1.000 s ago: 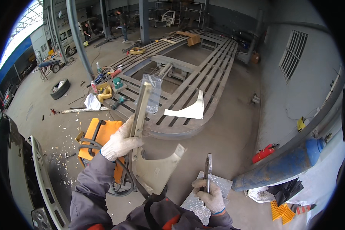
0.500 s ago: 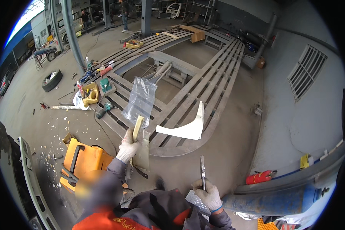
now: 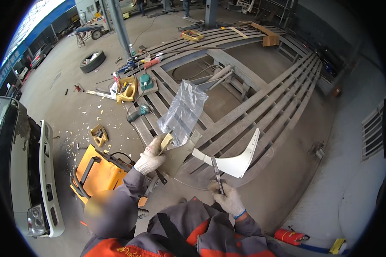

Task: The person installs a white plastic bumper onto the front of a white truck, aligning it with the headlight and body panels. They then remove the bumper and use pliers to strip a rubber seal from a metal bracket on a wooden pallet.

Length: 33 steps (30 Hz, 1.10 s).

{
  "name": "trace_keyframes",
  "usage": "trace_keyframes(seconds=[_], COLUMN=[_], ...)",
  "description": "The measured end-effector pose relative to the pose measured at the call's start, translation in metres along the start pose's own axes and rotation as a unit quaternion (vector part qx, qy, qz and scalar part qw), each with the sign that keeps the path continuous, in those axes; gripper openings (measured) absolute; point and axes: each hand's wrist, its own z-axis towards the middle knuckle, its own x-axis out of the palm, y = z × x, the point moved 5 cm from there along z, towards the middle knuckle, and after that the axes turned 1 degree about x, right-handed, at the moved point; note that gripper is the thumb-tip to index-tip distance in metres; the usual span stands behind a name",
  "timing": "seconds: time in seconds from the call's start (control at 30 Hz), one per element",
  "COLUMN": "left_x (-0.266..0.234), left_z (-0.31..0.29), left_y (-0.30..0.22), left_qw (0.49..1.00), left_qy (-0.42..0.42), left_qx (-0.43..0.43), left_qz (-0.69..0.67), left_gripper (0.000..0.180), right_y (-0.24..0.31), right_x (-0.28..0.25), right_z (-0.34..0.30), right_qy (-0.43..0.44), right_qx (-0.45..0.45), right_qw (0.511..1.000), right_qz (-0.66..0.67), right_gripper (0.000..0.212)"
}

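Beige panel in the left hand, dark metal tool in the right

A beige-grey, curved sheet panel with a narrow flange (image 3: 179, 159) is held up in front of the person, over the near edge of a grey slatted metal platform (image 3: 244, 72). The left hand (image 3: 150, 158), in a pale knit glove, has its fingers clamped on the panel at its flange. The right hand (image 3: 228, 198), in a matching glove with a blue cuff edge, has its fingers closed around a slim, dark metal hand tool (image 3: 217, 174) that points up and away. The tool's tip overlaps a white, L-shaped sheet panel (image 3: 238, 163) in the view; whether they touch, I cannot tell. That white panel lies on the platform, just right of the beige one.

Beyond the left hand, a clear plastic bag (image 3: 185, 107) lies on the slats. Left of the bag are a teal-and-black power tool (image 3: 139, 112) and a green, box-like device (image 3: 145, 81). A yellow-orange machine with a black handle (image 3: 99, 172) stands on the floor beside the left forearm, near a small yellow tray (image 3: 99, 135). Farther out are a vehicle's white bumper (image 3: 47, 180) at left, a black tyre (image 3: 92, 61) on the floor and a red fire extinguisher (image 3: 289, 236) at lower right.
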Motion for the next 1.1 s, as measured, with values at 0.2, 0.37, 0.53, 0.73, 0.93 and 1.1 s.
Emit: trace_keyframes(seconds=[0.2, 0.37, 0.53, 0.73, 0.93, 1.1], left_x=[0.046, 0.063, 0.060, 0.034, 0.018, 0.002], left_z=[0.067, 0.087, 0.088, 0.082, 0.061, 0.035], left_y=[0.047, 0.122, 0.156, 0.195, 0.198, 0.162], left_qw=[1.000, 0.991, 0.976, 0.980, 0.975, 0.976], left_qy=[-0.014, -0.036, -0.060, -0.075, -0.106, -0.120], left_qx=[-0.021, -0.116, -0.116, -0.106, -0.127, -0.174], left_qz=[0.007, 0.055, -0.174, -0.151, -0.151, 0.056], left_gripper=[0.077, 0.083, 0.071, 0.070, 0.070, 0.049], right_y=[-0.019, -0.039, -0.045, -0.031, -0.051, -0.039], right_x=[-0.067, -0.089, -0.041, 0.052, 0.114, 0.132], right_z=[0.069, 0.117, 0.164, 0.209, 0.240, 0.240], right_qy=[0.055, 0.085, 0.200, 0.251, 0.350, 0.362], right_qx=[-0.017, -0.033, 0.013, -0.016, -0.032, -0.029], right_qw=[0.997, 0.995, 0.980, 0.956, 0.907, 0.881], right_qz=[0.045, -0.034, 0.010, -0.149, -0.230, -0.305], right_gripper=[0.029, 0.029, 0.032, 0.035, 0.042, 0.044])
